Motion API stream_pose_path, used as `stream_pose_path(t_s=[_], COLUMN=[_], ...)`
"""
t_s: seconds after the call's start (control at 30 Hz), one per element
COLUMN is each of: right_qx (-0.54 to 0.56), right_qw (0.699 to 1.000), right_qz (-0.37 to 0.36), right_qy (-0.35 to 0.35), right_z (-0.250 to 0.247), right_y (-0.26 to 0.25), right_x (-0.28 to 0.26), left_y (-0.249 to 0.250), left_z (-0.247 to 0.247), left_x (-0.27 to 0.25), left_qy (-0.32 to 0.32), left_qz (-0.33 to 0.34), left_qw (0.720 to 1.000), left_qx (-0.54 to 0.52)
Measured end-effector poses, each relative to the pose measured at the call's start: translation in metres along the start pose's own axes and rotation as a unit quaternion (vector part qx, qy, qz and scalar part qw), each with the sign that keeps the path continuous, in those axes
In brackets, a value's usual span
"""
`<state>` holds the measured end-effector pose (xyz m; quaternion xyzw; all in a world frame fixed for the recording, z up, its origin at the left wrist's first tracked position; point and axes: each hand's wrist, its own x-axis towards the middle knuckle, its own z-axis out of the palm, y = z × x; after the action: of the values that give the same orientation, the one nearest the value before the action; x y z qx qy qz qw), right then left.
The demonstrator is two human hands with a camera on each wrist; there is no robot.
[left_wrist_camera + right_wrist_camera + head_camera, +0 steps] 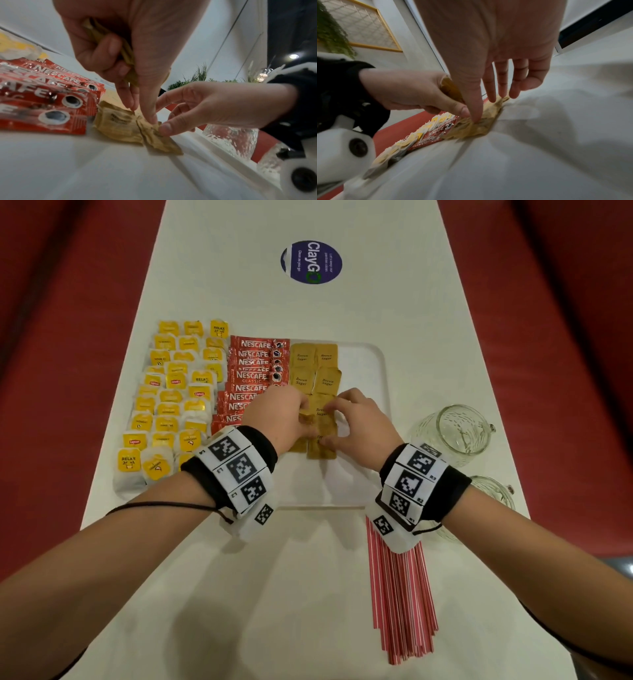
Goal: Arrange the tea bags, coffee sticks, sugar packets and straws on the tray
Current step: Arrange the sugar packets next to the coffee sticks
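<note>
Brown sugar packets (314, 368) lie in two columns on the white tray (370, 371), right of the red coffee sticks (253, 364) and the rows of yellow tea bags (171, 402). My left hand (301, 412) grips a bundle of sugar packets (126, 54) in its curled fingers, while its thumb and forefinger touch a packet (154, 138) lying on the tray. My right hand (334, 419) presses that same packet with its thumb, and its straight fingers touch packets farther back. Red-striped straws (400, 594) lie on the table near me, partly under my right wrist.
Two clear glass jars (455, 429) (493, 494) stand on the table right of the tray. A round blue sticker (311, 262) is on the far tabletop. Red seating flanks the narrow white table on both sides.
</note>
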<state>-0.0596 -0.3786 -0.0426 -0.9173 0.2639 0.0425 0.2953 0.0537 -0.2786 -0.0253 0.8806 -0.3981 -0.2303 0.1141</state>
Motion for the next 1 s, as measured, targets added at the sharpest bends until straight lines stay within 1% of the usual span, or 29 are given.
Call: stream_pose_path(t_s=[0.1,0.23,0.33,0.43,0.53,0.63,0.7,0.73,0.77,0.8,0.83,0.9,0.93,0.97,1.0], right_qx=[-0.016,-0.027,-0.041,-0.064,-0.063,-0.054,-0.036,-0.018,0.006,0.038,0.076,0.146,0.168,0.182,0.191], right_qw=[1.0,0.999,0.999,0.995,0.994,0.995,0.998,0.999,1.0,0.999,0.997,0.989,0.985,0.983,0.981], right_qz=[0.0,0.007,0.029,0.058,0.062,0.059,0.043,0.032,0.02,0.007,-0.005,-0.02,-0.021,-0.019,-0.016], right_qy=[-0.012,-0.018,-0.018,-0.05,-0.071,-0.059,-0.035,-0.022,-0.011,-0.003,-0.001,-0.01,-0.018,-0.024,-0.026], right_z=[-0.001,-0.009,-0.02,-0.025,-0.025,-0.03,-0.035,-0.038,-0.041,-0.043,-0.046,-0.049,-0.048,-0.046,-0.044], right_y=[-0.002,-0.007,-0.012,-0.012,-0.013,-0.014,-0.015,-0.016,-0.019,-0.023,-0.027,-0.036,-0.038,-0.039,-0.039], right_x=[0.001,0.004,0.016,0.03,0.036,0.034,0.027,0.022,0.016,0.009,0.001,-0.014,-0.019,-0.022,-0.024], left_y=[0.002,0.005,0.006,0.007,0.005,-0.001,-0.008,-0.01,-0.011,-0.011,-0.009,-0.003,-0.001,-0.001,0.001], left_z=[0.0,-0.003,-0.005,-0.004,-0.005,-0.01,-0.014,-0.017,-0.019,-0.021,-0.023,-0.03,-0.033,-0.033,-0.032], left_x=[-0.003,-0.004,-0.003,-0.003,-0.003,-0.007,-0.01,-0.012,-0.013,-0.014,-0.015,-0.022,-0.025,-0.028,-0.031], left_qy=[-0.015,-0.008,-0.005,-0.006,-0.008,0.012,0.033,0.034,0.025,0.007,-0.021,-0.091,-0.123,-0.15,-0.173], left_qz=[0.014,0.02,0.023,0.025,0.024,0.014,0.026,0.034,0.035,0.021,-0.01,-0.074,-0.08,-0.069,-0.054], left_qw=[0.999,0.999,0.998,0.997,0.996,0.999,0.997,0.991,0.983,0.968,0.944,0.862,0.831,0.821,0.823], left_qx=[0.035,0.047,0.053,0.073,0.088,0.029,-0.067,-0.123,-0.181,-0.249,-0.33,-0.493,-0.536,-0.546,-0.538])
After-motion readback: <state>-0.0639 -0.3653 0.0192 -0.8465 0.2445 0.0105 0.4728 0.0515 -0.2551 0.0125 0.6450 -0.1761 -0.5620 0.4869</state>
